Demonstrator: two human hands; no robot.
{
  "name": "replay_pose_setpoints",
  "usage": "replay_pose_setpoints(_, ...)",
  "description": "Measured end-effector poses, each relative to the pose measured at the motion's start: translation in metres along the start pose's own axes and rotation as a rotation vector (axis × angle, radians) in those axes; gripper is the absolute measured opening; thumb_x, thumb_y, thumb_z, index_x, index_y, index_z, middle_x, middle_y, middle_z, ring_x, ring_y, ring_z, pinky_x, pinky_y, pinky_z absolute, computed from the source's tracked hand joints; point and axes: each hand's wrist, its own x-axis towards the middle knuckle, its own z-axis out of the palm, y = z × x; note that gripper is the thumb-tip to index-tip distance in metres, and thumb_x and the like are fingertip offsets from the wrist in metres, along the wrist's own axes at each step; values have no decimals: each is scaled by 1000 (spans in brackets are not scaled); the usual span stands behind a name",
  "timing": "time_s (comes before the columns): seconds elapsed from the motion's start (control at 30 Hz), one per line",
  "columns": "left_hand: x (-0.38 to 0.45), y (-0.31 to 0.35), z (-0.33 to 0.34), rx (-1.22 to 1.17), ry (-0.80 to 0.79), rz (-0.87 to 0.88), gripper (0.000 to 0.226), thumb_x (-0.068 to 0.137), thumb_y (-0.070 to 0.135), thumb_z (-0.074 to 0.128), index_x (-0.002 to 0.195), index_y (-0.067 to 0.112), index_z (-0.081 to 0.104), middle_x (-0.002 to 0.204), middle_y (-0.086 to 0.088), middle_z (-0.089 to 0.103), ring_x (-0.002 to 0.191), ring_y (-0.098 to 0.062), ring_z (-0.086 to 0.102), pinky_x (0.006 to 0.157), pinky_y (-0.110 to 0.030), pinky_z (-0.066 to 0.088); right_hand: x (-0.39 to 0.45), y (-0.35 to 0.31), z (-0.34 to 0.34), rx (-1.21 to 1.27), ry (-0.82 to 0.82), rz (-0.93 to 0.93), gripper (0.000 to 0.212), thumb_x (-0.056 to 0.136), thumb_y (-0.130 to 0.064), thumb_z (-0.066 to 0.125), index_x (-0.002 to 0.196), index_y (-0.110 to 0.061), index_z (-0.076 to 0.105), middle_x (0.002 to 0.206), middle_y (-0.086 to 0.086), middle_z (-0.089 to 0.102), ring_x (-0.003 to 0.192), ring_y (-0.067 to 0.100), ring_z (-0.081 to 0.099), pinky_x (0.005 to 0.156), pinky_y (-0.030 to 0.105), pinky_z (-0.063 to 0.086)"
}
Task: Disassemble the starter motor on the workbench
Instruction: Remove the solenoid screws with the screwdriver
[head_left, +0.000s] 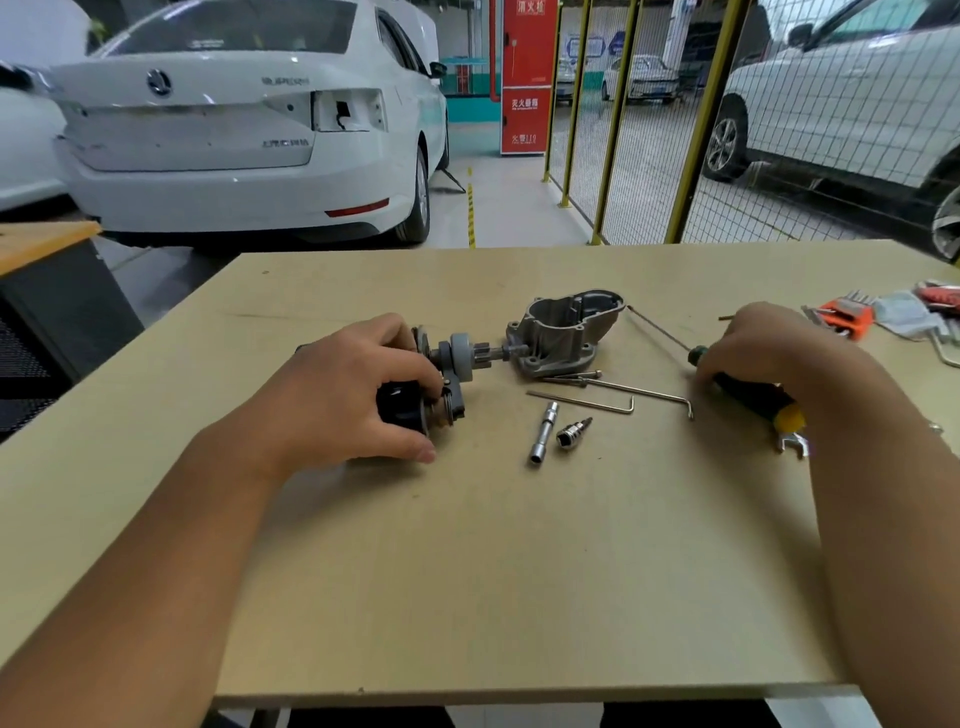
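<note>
The starter motor body (402, 408) lies on the wooden workbench (467, 571), black with a grey pinion and shaft (460, 358) pointing right. My left hand (343, 395) grips the black body from above. The shaft tip reaches the detached aluminium nose housing (563, 332), which lies open side up. My right hand (763, 348) holds a screwdriver (753, 395) with a black and yellow handle; its thin shank (657, 330) points up-left toward the housing.
Two long hex keys (623, 392) and long bolts (571, 376) lie below the housing, with a socket extension (543, 434) and a small socket adapter (571, 431). A hex key set in an orange holder (844, 317) and a wrench end (792, 444) sit at right. Cars and a mesh fence (649, 130) stand behind.
</note>
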Motion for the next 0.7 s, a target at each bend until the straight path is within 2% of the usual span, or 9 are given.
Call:
replay_pose_setpoints(0.07, 0, 0, -1, 21, 8, -2, 61, 50, 80, 68, 104, 52, 65, 102, 18, 50, 90, -8, 55, 75, -39, 51, 0, 3, -6, 19, 142, -19, 30, 81, -31, 77, 83, -5, 62, 79, 15, 62, 70, 28, 58, 57, 31, 48)
replay_pose_setpoints(0.13, 0, 1, -1, 34, 13, -6, 58, 50, 79, 68, 100, 51, 69, 102, 19, 50, 89, -8, 55, 75, -38, 51, -4, 2, -11, 130, 268, -128, 26, 87, -32, 72, 92, -10, 60, 81, 11, 60, 68, 26, 58, 52, 27, 43)
replay_pose_setpoints(0.17, 0, 1, -1, 36, 10, -8, 56, 50, 78, 70, 100, 51, 69, 102, 19, 50, 89, -6, 55, 75, -37, 50, -9, -2, -12, 253, 252, -209, 22, 90, -32, 71, 99, -16, 59, 85, 9, 61, 71, 26, 61, 54, 29, 47)
replay_pose_setpoints(0.23, -1, 0, -1, 18, 1, -18, 51, 52, 69, 81, 98, 51, 70, 103, 20, 50, 91, -4, 54, 76, -33, 49, -23, -14, -13, 455, 96, -430, 14, 91, -29, 71, 102, -27, 63, 92, 3, 66, 75, 26, 69, 60, 37, 57)
replay_pose_setpoints(0.3, -2, -3, -3, -50, -1, -27, 46, 55, 51, 96, 94, 51, 71, 104, 20, 52, 95, -3, 56, 77, -31, 49, -40, -26, -9, 433, -110, -640, 12, 88, -26, 73, 97, -34, 70, 88, -5, 70, 72, 22, 71, 61, 35, 58)
replay_pose_setpoints(0.37, -4, -6, -6, -134, 8, -30, 48, 57, 35, 101, 94, 49, 74, 103, 18, 58, 97, -5, 59, 81, -33, 50, -54, -36, -5, 372, -258, -763, 15, 84, -25, 78, 95, -34, 75, 87, -2, 72, 68, 24, 72, 58, 37, 59)
replay_pose_setpoints(0.47, -7, -8, -9, -214, 19, -21, 48, 58, 32, 102, 98, 42, 78, 105, 13, 64, 99, -8, 62, 86, -37, 51, -60, -42, -3, 319, -372, -814, 14, 80, -26, 81, 93, -30, 77, 82, 5, 74, 64, 27, 72, 53, 48, 59)
replay_pose_setpoints(0.57, -6, -7, -9, -227, 18, -22, 44, 57, 43, 94, 98, 41, 78, 105, 10, 65, 98, -10, 63, 86, -40, 52, -60, -43, -1, 282, -421, -835, 11, 80, -25, 79, 89, -30, 79, 76, 7, 74, 63, 26, 72, 52, 43, 58)
replay_pose_setpoints(0.7, -7, -4, -9, -228, 16, -33, 42, 58, 44, 90, 98, 37, 78, 104, 8, 65, 98, -12, 63, 85, -40, 52, -61, -47, 4, 334, -427, -849, 18, 71, -34, 77, 87, -28, 80, 74, 6, 73, 61, 26, 71, 49, 37, 56)
